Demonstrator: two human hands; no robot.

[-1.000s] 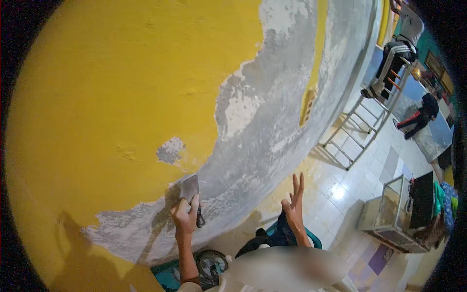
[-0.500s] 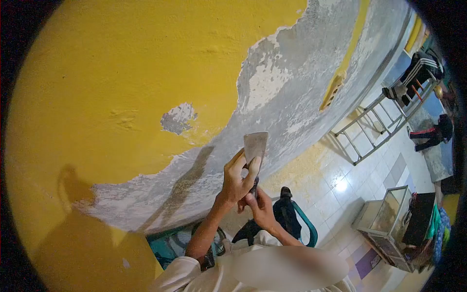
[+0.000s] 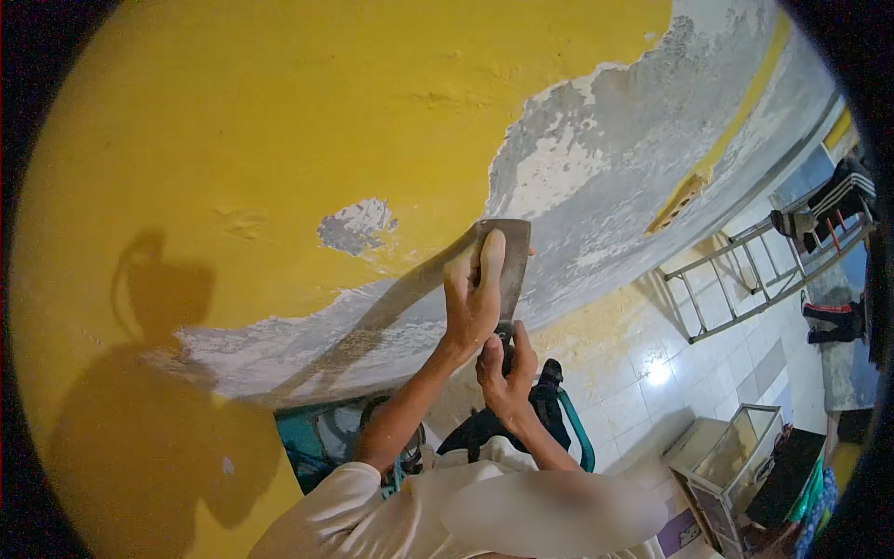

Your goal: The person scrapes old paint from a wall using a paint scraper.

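A flat metal scraper [image 3: 514,270] is held up in front of the wall, its wide end at the top. My left hand [image 3: 473,296] grips the blade, with the thumb lying along its face and the fingers round its edge. Below it my right hand [image 3: 507,374] is closed on the dark handle. Behind them is the wall [image 3: 307,140], yellow with a ragged border to bare grey and white plaster [image 3: 615,140]. A small peeled patch [image 3: 358,226] shows left of the scraper. Whether the blade touches the wall, I cannot tell.
A metal ladder [image 3: 745,279] lies slanted in view at the right, with dark clothing on it. Lower right stands a glass-sided cabinet [image 3: 726,447] on the tiled floor [image 3: 643,401]. A green curved object [image 3: 577,429] is beside my legs. Yellow flakes lie along the wall's foot.
The scraper and both hands have moved up and slightly right. My left hand has shifted higher on the blade. The view has turned, and my shadow shows larger on the wall.
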